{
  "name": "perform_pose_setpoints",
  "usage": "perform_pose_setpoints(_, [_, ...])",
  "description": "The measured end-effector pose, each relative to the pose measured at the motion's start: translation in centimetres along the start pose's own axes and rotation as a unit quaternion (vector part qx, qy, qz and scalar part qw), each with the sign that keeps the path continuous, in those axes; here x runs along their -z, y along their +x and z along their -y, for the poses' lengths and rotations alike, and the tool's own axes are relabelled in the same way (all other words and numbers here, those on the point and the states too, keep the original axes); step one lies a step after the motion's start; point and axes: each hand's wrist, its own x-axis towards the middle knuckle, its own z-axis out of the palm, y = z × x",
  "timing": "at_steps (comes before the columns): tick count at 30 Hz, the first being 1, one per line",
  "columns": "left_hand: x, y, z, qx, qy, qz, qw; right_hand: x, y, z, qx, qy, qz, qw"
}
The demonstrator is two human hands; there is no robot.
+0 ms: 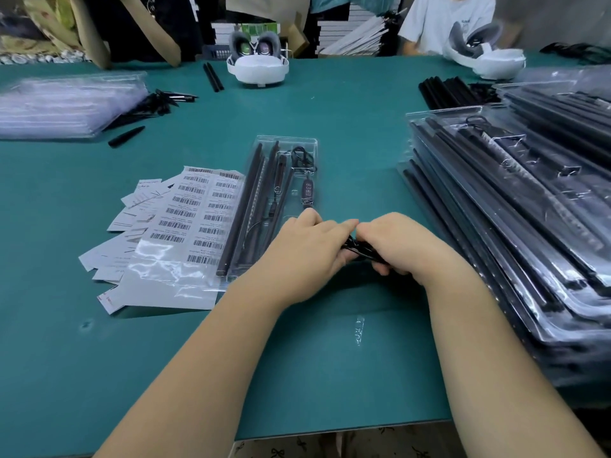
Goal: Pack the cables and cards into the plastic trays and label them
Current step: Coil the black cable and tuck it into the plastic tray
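A clear plastic tray (pixel 287 142) lies in the middle of the green table, holding long dark rods, a thin cable and a small remote controller (pixel 307 190). At the tray's near right corner, my left hand (pixel 305 249) and my right hand (pixel 401 244) meet, both gripping a bundled black cable (pixel 358 250) between them. Most of the bundle is hidden by my fingers. A sheet of barcode labels (pixel 201 213) lies just left of the tray, over several white cards (pixel 132 223).
A tall stack of filled clear trays (pixel 515 206) fills the right side. Empty clear trays (pixel 66 104) and loose black parts (pixel 155 104) sit at far left. Two white headsets (pixel 258 69) (pixel 496 66) rest at the far edge, where another person sits.
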Motion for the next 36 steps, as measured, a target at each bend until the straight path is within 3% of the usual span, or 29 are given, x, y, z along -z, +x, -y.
perform_pose_setpoints(6, [-0.4,0.4,0.0,0.004,-0.029,0.019,0.999,-0.6,0.3,-0.1,0.009,0.046,-0.049,0.998])
perform_pose_setpoints(8, [-0.5,0.3,0.0,0.020,-0.071,-0.002,0.997,-0.4,0.5,0.0,0.014,0.200,-0.061,0.978])
perform_pose_setpoints(10, [-0.4,0.3,0.0,0.045,-0.133,-0.013,0.990,0.1,0.5,-0.2,0.046,0.344,-0.023,0.938])
perform_pose_setpoints(13, [-0.3,0.3,0.1,0.060,-0.162,-0.024,0.985,-0.4,0.4,-0.7,0.130,0.280,0.021,0.951])
perform_pose_setpoints(15, [-0.3,0.2,0.0,0.068,-0.171,-0.034,0.982,-1.4,0.4,-0.5,0.139,0.220,-0.055,0.964])
perform_pose_setpoints(18, [-0.2,0.1,-0.1,0.061,-0.188,-0.055,0.979,-2.9,1.0,0.2,0.142,0.159,-0.224,0.951])
perform_pose_setpoints(20, [-0.2,0.2,-0.3,0.076,-0.159,-0.028,0.984,-3.3,1.6,0.4,0.134,0.181,-0.254,0.941])
perform_pose_setpoints(24, [0.2,-0.4,0.0,0.076,-0.149,-0.011,0.986,-2.9,2.5,-0.2,0.084,0.249,-0.222,0.939])
perform_pose_setpoints(26, [0.9,-1.7,0.7,0.073,-0.200,0.036,0.976,-2.8,2.8,-0.6,0.051,0.284,-0.190,0.939])
perform_pose_setpoints(28, [1.3,-3.1,1.7,0.108,-0.147,0.101,0.978,-2.7,2.9,-0.8,0.028,0.311,-0.162,0.936])
perform_pose_setpoints(31, [1.1,-4.1,2.9,0.163,-0.087,0.185,0.965,-2.7,3.3,-1.0,0.022,0.327,-0.142,0.934])
perform_pose_setpoints(36, [1.3,-4.4,3.5,0.158,-0.072,0.233,0.957,-2.6,3.5,-0.6,0.046,0.352,-0.121,0.927])
